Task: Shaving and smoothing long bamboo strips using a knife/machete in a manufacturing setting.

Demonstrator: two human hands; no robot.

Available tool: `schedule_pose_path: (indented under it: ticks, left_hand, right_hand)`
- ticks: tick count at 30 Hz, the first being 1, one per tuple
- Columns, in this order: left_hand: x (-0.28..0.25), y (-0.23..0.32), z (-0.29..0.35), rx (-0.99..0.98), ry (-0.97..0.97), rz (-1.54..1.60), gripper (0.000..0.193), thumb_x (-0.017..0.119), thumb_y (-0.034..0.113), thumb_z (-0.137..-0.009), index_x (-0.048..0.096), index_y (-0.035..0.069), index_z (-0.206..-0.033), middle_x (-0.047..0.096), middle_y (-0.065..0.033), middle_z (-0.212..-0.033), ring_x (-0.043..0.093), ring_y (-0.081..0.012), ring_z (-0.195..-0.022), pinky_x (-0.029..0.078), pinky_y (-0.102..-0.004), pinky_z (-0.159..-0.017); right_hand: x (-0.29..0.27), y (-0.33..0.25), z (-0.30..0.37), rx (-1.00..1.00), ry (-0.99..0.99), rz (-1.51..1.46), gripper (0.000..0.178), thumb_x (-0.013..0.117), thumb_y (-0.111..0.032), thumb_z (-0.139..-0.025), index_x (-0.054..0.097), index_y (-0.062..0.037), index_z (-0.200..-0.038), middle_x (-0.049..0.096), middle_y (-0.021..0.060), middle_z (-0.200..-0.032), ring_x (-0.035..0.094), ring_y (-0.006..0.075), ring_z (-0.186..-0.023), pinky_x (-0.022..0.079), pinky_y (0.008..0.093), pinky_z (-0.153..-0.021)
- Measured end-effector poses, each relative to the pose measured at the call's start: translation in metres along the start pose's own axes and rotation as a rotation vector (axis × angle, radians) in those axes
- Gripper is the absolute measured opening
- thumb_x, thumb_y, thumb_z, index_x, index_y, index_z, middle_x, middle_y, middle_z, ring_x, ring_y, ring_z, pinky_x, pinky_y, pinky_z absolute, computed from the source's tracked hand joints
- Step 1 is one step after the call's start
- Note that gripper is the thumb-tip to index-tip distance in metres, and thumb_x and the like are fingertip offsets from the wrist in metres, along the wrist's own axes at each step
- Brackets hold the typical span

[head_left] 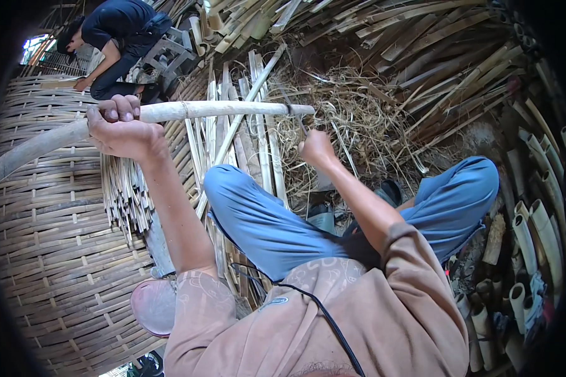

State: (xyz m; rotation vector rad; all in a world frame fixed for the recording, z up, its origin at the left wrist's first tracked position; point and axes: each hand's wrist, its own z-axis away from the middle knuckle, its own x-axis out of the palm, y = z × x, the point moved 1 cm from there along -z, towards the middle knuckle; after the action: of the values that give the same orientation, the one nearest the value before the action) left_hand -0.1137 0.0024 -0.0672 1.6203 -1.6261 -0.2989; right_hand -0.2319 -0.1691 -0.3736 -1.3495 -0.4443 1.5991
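Observation:
A long pale bamboo pole (226, 109) runs from the left rim to the middle of the head view, bending at its left part. My left hand (124, 125) is wrapped round it from below. Close to the pole's right end, my right hand (317, 149) is closed on the handle of a knife (304, 122). The thin dark blade reaches up to the pole near a dark mark; whether it touches or passes behind it I cannot tell. Curly bamboo shavings (352, 107) lie beyond my right hand.
A large woven bamboo mat (63, 251) covers the left side. Split bamboo strips (261, 151) lie ahead of my knees, and more are heaped at the far right (415, 38). Bamboo tubes (525, 239) stand along the right. Another person (122, 38) crouches at the far left.

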Motion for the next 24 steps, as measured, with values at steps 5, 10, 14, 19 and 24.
schedule_pose_path:
  ticks: [5,10,14,19,24]
  left_hand:
    - [-0.001,-0.001,0.0,-0.036,0.024,-0.006,0.034,0.047,0.023,-0.095,0.029,0.016,-0.067,0.03,0.0031,-0.06,0.031,-0.0084,-0.046,0.027,-0.0272,-0.047]
    - [-0.001,0.002,0.005,0.005,0.051,-0.007,0.033,0.047,0.022,-0.096,0.03,0.015,-0.068,0.032,0.0029,-0.06,0.032,-0.0084,-0.046,0.028,-0.0272,-0.047]
    - [0.002,-0.001,0.007,0.015,0.202,-0.029,0.029,0.048,0.019,-0.095,0.032,0.013,-0.072,0.035,0.002,-0.06,0.033,-0.0091,-0.047,0.03,-0.029,-0.047]
    - [0.007,0.002,0.006,0.049,0.257,-0.046,0.028,0.049,0.016,-0.094,0.032,0.012,-0.073,0.035,0.001,-0.06,0.033,-0.01,-0.047,0.029,-0.0292,-0.047]
    - [0.004,0.007,0.015,0.021,0.253,-0.032,0.027,0.048,0.016,-0.094,0.031,0.013,-0.074,0.033,0.0022,-0.06,0.032,-0.0093,-0.047,0.028,-0.0296,-0.046]
  right_hand:
    - [0.002,-0.006,0.003,-0.037,-0.077,0.013,0.03,0.063,-0.016,-0.086,0.069,0.0101,-0.099,0.071,0.0306,-0.094,0.072,0.0394,-0.092,0.058,0.0444,-0.085]
    - [0.003,-0.003,-0.006,0.064,-0.139,-0.016,0.026,0.06,-0.01,-0.088,0.07,0.0082,-0.103,0.072,0.0266,-0.093,0.073,0.0366,-0.086,0.06,0.0443,-0.08]
    - [0.017,0.002,-0.004,-0.012,-0.086,0.0,0.031,0.063,-0.014,-0.089,0.068,0.0125,-0.104,0.071,0.0296,-0.089,0.073,0.0396,-0.083,0.06,0.0457,-0.081]
    - [0.022,0.002,-0.001,0.036,-0.07,-0.112,0.032,0.068,-0.018,-0.088,0.069,0.0109,-0.103,0.071,0.0303,-0.093,0.071,0.0435,-0.086,0.057,0.047,-0.086]
    - [0.003,-0.002,-0.005,0.021,-0.027,-0.001,0.028,0.064,-0.015,-0.086,0.072,0.0088,-0.098,0.071,0.0309,-0.094,0.073,0.0408,-0.09,0.058,0.0476,-0.084]
